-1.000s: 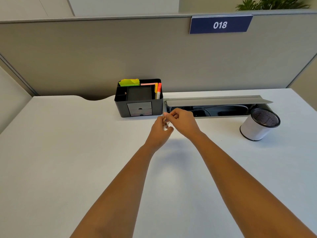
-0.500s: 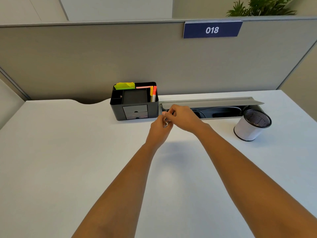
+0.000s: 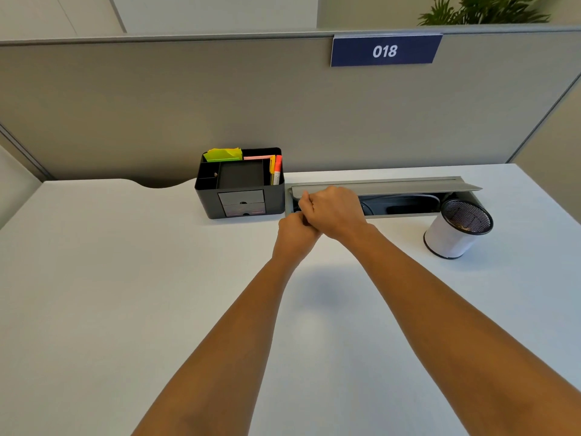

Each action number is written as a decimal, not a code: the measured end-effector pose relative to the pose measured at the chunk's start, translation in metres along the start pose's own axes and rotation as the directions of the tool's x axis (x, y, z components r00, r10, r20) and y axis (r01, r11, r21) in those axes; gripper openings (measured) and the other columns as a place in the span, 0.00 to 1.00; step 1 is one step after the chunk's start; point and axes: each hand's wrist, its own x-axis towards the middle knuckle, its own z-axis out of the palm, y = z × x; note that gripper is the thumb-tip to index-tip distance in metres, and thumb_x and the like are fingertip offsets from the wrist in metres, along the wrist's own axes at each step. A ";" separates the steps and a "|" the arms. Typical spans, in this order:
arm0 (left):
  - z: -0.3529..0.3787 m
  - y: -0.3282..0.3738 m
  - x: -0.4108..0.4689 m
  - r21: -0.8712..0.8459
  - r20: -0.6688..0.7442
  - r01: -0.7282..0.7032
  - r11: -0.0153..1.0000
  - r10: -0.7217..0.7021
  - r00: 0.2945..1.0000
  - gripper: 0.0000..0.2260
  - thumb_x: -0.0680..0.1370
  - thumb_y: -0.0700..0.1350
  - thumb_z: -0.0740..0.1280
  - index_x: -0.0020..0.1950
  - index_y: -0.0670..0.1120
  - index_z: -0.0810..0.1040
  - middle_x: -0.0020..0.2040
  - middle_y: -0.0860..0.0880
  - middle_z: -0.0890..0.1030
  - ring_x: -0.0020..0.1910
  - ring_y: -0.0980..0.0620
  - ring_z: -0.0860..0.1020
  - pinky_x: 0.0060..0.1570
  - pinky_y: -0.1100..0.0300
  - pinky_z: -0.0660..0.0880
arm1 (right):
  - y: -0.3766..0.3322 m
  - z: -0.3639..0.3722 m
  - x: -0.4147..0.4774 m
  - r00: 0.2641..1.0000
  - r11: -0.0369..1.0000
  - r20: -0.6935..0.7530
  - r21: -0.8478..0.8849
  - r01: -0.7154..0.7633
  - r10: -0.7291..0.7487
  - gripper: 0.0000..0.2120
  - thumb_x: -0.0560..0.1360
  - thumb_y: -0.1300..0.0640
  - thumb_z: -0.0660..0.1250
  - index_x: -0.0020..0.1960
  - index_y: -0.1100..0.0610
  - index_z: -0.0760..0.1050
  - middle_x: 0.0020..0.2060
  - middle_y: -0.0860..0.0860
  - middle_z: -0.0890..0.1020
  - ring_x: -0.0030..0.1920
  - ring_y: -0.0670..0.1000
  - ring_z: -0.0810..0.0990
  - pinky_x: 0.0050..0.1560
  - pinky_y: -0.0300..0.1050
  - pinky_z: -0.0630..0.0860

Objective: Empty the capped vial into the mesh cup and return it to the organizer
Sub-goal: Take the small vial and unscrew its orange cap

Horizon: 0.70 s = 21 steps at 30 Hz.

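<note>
Your left hand (image 3: 294, 231) and right hand (image 3: 333, 210) close together in fists just right of the organizer (image 3: 240, 184), hiding the vial; the mesh cup (image 3: 457, 228) stands well right of it

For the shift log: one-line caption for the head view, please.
Left hand and right hand closed together above the desk, between organizer and mesh cup; vial hidden.

An office cubicle: a white desk (image 3: 125, 294) backed by a grey fabric partition (image 3: 188, 105) carrying a blue "018" number plate (image 3: 385, 51). On the desk against the partition stands a black organizer (image 3: 240, 184) with sticky notes and markers, an open cable tray (image 3: 393, 196) beside it.
</note>
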 end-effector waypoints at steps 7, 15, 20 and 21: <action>-0.008 0.000 -0.002 -0.031 0.155 0.032 0.999 -0.027 0.988 0.09 0.74 0.38 0.67 0.33 0.42 0.74 0.28 0.47 0.72 0.28 0.51 0.68 0.30 0.61 0.65 | 0.004 0.003 -0.006 0.999 0.998 0.010 0.050 0.033 -0.034 0.23 0.80 0.51 0.48 0.33 0.58 0.69 0.27 0.54 0.72 0.25 0.47 0.65 0.29 0.38 0.59; -0.012 0.004 0.001 -0.098 0.298 0.065 0.993 -0.034 0.954 0.11 0.75 0.37 0.65 0.33 0.41 0.70 0.21 0.48 0.66 0.15 0.57 0.62 0.19 0.69 0.59 | 0.009 0.001 -0.007 0.991 0.991 -0.077 0.069 0.116 -0.110 0.28 0.75 0.48 0.43 0.29 0.61 0.71 0.25 0.55 0.72 0.24 0.50 0.66 0.28 0.38 0.58; -0.009 0.003 -0.002 -0.200 0.302 0.172 0.965 -0.107 0.947 0.12 0.76 0.38 0.63 0.32 0.42 0.67 0.22 0.47 0.64 0.16 0.58 0.59 0.19 0.67 0.57 | 0.007 -0.002 0.002 0.993 0.996 0.072 0.006 0.089 -0.089 0.24 0.80 0.49 0.46 0.34 0.59 0.71 0.25 0.52 0.69 0.29 0.50 0.69 0.34 0.41 0.63; -0.008 0.001 -0.003 -0.217 0.293 0.204 0.955 -0.136 0.946 0.14 0.76 0.39 0.64 0.31 0.43 0.66 0.21 0.49 0.64 0.16 0.58 0.59 0.20 0.66 0.57 | 0.007 -0.003 0.005 0.989 0.997 0.126 0.018 0.077 -0.078 0.25 0.80 0.47 0.47 0.36 0.59 0.74 0.26 0.51 0.71 0.32 0.50 0.71 0.35 0.41 0.64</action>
